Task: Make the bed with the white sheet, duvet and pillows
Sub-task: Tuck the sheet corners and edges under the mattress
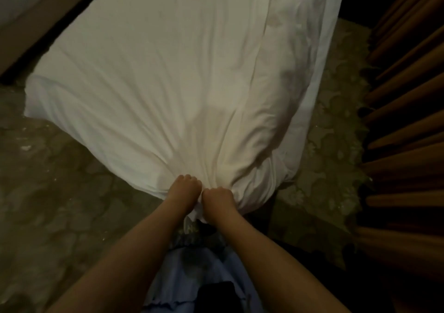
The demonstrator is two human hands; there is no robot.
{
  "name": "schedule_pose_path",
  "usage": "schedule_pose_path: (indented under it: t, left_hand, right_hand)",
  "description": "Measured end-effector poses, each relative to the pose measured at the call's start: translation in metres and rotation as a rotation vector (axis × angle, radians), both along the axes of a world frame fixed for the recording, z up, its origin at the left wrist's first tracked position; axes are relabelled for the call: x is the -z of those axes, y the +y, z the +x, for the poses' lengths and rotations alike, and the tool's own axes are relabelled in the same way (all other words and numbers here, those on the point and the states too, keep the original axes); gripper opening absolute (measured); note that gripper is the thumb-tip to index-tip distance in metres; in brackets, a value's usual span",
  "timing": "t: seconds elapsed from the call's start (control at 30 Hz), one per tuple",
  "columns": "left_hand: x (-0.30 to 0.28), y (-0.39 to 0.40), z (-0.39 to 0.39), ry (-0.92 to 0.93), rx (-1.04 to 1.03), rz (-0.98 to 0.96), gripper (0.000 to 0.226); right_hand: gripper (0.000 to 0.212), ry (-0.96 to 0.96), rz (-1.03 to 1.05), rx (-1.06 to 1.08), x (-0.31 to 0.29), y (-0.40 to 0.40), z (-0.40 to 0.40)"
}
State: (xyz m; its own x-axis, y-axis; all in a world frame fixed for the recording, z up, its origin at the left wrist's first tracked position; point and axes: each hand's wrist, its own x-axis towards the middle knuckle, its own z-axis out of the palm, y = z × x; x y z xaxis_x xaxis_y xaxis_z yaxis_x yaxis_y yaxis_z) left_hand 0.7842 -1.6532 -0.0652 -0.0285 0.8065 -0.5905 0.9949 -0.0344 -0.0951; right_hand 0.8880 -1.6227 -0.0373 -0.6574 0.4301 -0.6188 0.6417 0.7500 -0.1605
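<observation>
A white sheet (168,72) covers the bed and is drawn tight toward its near corner, with folds fanning out from my hands. My left hand (185,187) and my right hand (217,198) sit side by side at that corner, both with fingers curled into the gathered cloth. A second white layer (310,67), perhaps the duvet, lies in a ridge along the bed's right side. No pillow is visible.
A patterned greenish carpet (60,192) surrounds the bed on the left and right. Brown pleated curtains (408,96) hang close along the right. A dark skirting and pale wall (21,5) run at the upper left. My blue clothing (192,276) fills the bottom centre.
</observation>
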Motion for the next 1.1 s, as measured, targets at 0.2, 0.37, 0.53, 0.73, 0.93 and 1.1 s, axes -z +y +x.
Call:
schedule_pose_path:
  t: [0.2, 0.37, 0.53, 0.73, 0.93, 1.1]
  left_hand:
    - [-0.012, 0.007, 0.003, 0.05, -0.039, -0.292, 0.047]
    - [-0.033, 0.045, 0.059, -0.094, -0.164, -0.178, 0.048]
    - [-0.053, 0.102, 0.093, -0.168, -0.226, 0.004, 0.043]
    - [-0.049, 0.14, 0.094, -0.194, -0.261, 0.058, 0.049]
    - [-0.032, 0.184, 0.085, -0.239, -0.289, 0.082, 0.05]
    - [-0.017, 0.207, 0.095, -0.296, -0.3, 0.025, 0.049]
  right_hand:
    - [0.045, 0.029, -0.113, -0.134, 0.009, 0.005, 0.02]
    - [0.041, 0.027, 0.034, -0.235, -0.001, 0.066, 0.065]
    - [0.038, -0.021, 0.169, -0.202, -0.021, 0.153, 0.104]
    - [0.031, -0.025, 0.242, -0.213, -0.017, 0.197, 0.113]
    - [0.031, -0.039, 0.233, -0.24, -0.013, 0.231, 0.099]
    - [0.033, -0.099, 0.203, -0.282, -0.003, 0.253, 0.092]
